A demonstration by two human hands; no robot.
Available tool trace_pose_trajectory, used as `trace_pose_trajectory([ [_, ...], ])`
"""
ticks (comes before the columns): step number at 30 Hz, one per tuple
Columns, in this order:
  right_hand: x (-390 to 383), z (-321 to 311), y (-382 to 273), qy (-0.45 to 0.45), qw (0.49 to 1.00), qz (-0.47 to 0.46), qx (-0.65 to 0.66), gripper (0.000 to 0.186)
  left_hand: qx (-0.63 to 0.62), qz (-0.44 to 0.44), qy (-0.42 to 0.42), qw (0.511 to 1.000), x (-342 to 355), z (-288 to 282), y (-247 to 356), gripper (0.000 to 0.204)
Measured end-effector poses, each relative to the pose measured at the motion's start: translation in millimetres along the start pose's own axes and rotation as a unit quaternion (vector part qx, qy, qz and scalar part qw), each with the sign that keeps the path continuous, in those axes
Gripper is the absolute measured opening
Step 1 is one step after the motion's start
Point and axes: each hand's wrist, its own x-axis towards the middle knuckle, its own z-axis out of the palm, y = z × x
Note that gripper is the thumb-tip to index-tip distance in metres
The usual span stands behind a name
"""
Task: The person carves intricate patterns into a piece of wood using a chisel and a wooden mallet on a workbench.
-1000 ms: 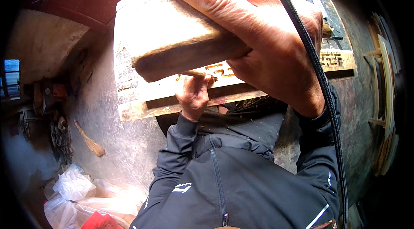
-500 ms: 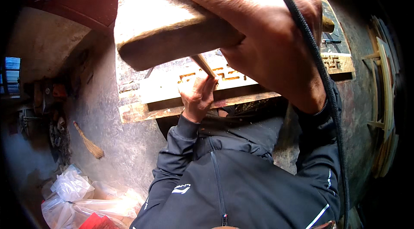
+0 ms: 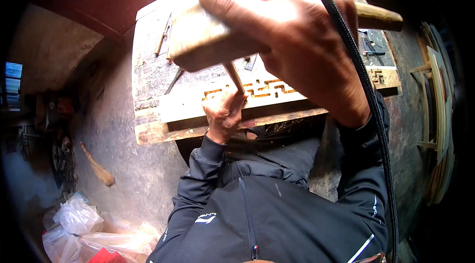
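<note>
My right hand (image 3: 302,55) grips a thick wooden mallet block (image 3: 208,40), raised close to the camera above the bench and blurred. Below it my left hand (image 3: 225,112) holds a wooden-handled chisel (image 3: 233,76) upright, its tip on a long pale wooden board (image 3: 198,99) carved with an angular fretwork pattern (image 3: 257,88). The board lies across a worn wooden workbench (image 3: 148,72). The mallet hides part of the bench behind it.
More chisels (image 3: 163,40) lie on the bench's far left. A black cable (image 3: 371,109) runs down past my right arm. Wooden frames (image 3: 435,109) lean at the right. A small broom (image 3: 96,166) and plastic bags (image 3: 84,228) sit on the concrete floor at left.
The mallet has lifted higher and further right, away from the chisel head. My left hand still holds the chisel, which now shows fully beneath the mallet.
</note>
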Motion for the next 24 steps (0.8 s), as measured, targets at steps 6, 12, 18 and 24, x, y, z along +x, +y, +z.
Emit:
trace_pose_trajectory([
  [6,8,-35,-20,-0.039,0.985,0.082,0.148,0.076,-0.02,0.005,0.003,1.0,-1,2,-5,0.016],
  [12,3,-26,-16,0.013,0.984,0.076,0.162,0.07,-0.002,0.082,0.004,0.997,-10,2,-15,0.014],
  [18,-20,-18,-12,-0.019,0.978,0.123,0.168,0.077,-0.234,-0.143,0.01,0.962,-19,-3,-8,0.009],
  [24,-37,-23,-3,-0.024,0.976,0.146,0.162,0.077,-0.313,-0.171,0.101,0.929,-17,7,-3,0.019],
])
